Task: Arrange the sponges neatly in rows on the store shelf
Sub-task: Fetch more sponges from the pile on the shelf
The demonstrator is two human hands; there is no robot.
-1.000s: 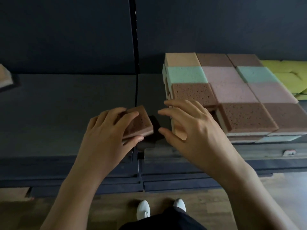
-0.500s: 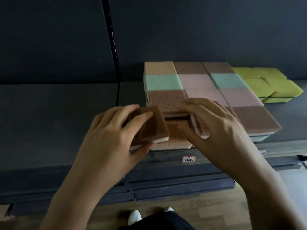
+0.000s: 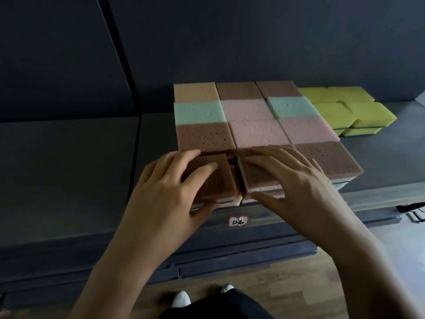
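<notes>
While the left hand [image 3: 170, 192] sets its brown sponge [image 3: 222, 179] onto the front-left stack of the block [image 3: 253, 111] on the shelf [image 3: 69, 169], I read the grip as a clamp: fingers spread over the top, thumb tucked against the front edge. The right hand [image 3: 296, 180] pinches the neighbour [image 3: 258, 181] the same way, fingers fanned on top and thumb at the front. A dark gap separates the two sponges. I judge these pieces to be very light, soft and springy, with a rough pitted top that should not slip, so a hard squeeze would only bow them and spoil the line. I would hold them by front and back edges, lightly, and press flat from above to seat them. Compared with half a second ago, the sponge is no longer raised and tilted off the left of the stack. It now lies nearly level beside its neighbour, and the view has swung to centre the block.
</notes>
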